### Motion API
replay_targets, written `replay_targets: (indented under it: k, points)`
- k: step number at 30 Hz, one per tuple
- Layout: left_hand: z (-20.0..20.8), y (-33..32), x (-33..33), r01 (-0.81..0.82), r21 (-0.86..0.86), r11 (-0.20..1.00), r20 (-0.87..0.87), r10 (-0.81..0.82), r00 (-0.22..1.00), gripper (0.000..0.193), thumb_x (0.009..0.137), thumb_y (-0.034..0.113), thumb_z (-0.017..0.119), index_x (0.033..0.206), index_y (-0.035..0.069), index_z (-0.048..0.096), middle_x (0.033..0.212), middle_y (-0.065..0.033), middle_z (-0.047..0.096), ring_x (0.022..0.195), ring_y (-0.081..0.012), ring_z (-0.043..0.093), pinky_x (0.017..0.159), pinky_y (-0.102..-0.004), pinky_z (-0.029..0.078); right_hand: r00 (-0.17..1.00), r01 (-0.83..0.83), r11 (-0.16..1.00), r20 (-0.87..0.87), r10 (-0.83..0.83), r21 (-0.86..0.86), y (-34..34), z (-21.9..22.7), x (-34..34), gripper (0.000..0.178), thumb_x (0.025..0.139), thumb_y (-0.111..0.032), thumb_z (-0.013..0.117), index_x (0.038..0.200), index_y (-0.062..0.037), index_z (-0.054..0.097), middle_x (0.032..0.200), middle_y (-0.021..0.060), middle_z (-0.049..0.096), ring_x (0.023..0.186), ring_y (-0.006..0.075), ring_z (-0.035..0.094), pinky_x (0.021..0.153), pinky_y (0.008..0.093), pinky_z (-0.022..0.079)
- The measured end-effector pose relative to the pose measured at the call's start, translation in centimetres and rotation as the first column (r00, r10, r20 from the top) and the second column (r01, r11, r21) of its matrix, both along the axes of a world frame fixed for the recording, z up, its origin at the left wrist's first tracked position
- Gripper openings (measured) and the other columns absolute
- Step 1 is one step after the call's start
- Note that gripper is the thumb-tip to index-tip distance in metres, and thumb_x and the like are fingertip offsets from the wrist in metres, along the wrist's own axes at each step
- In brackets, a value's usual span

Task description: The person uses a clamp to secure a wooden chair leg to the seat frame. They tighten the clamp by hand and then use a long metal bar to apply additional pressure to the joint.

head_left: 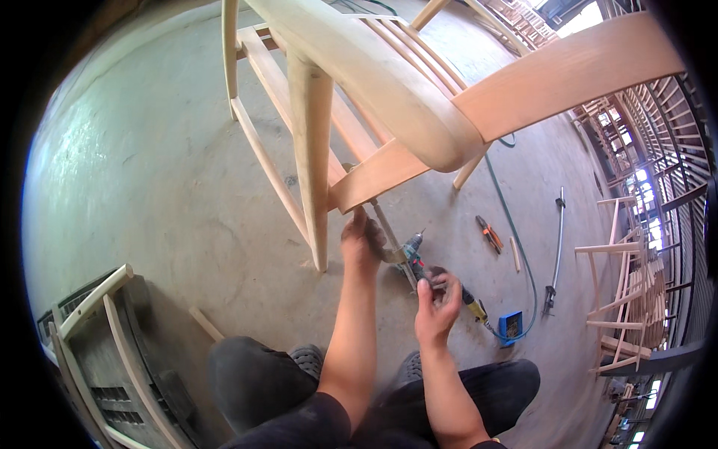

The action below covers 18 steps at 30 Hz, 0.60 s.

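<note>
A pale wooden chair frame (313,142) stands tilted in front of me, with a flat rail (383,173) running across its near side. A metal bar clamp (384,223) reaches down and toward me from that rail. My left hand (362,241) is closed on the clamp just below the rail's end, beside its sliding jaw (393,256). At the clamp's near end my right hand (437,305) has its fingers curled and thumb pressed in; a dark part there is mostly hidden. Behind the clamp a power drill (413,244) lies on the floor, partly covered.
Right of my hands lie orange-handled pliers (490,235), a wood strip (515,254), a long bar clamp (558,247), a yellow air tool (474,305), a green hose (511,213) and a blue box (511,326). Wooden frames stand at lower left (127,337) and far right (617,299).
</note>
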<state>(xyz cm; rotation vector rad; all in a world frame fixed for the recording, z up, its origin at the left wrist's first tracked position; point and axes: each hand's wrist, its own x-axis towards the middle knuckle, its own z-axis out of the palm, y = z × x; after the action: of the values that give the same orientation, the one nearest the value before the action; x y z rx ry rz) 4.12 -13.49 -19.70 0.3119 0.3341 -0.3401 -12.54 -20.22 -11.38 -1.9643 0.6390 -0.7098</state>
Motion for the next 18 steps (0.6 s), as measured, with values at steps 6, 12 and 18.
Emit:
replay_targets:
  k: [6,12,18]
  points:
    - [-0.2,0.5,-0.3,0.016,0.057,0.998,0.007,-0.017,1.000,0.039,0.095,0.047,0.068,0.083,0.014,0.052,0.064,0.0029,0.046,0.052,-0.0107,0.046,0.045,-0.0268,0.036,0.965,-0.258,0.683,-0.150,0.213,-0.683,2.4,2.8,-2.8,0.031,0.078,0.003,0.063,0.107,-0.0062,0.070,0.108,0.0095,0.067,0.101,0.0317,0.060,0.094,0.0425,0.046]
    - [0.6,0.6,-0.4,-0.007,0.072,0.997,-0.041,0.010,0.999,0.036,0.094,0.044,0.072,0.085,0.015,0.053,0.065,0.0007,0.050,0.050,-0.0123,0.046,0.044,-0.0264,0.038,0.900,-0.422,0.860,-0.014,0.437,-0.288,1.6,3.1,-2.7,0.040,0.091,-0.014,0.062,0.129,-0.0023,0.061,0.119,0.0102,0.063,0.102,0.0272,0.060,0.093,0.0396,0.045]
    - [0.9,0.9,-0.4,-0.002,0.064,0.998,-0.019,0.003,1.000,0.032,0.097,0.038,0.066,0.085,0.013,0.049,0.063,0.0002,0.047,0.049,-0.0129,0.047,0.046,-0.0284,0.040,0.995,-0.086,0.522,0.050,0.083,0.849,3.6,2.5,-2.9,0.026,0.098,-0.028,0.065,0.119,-0.0129,0.066,0.126,0.0033,0.060,0.110,0.0172,0.058,0.080,0.0351,0.044]
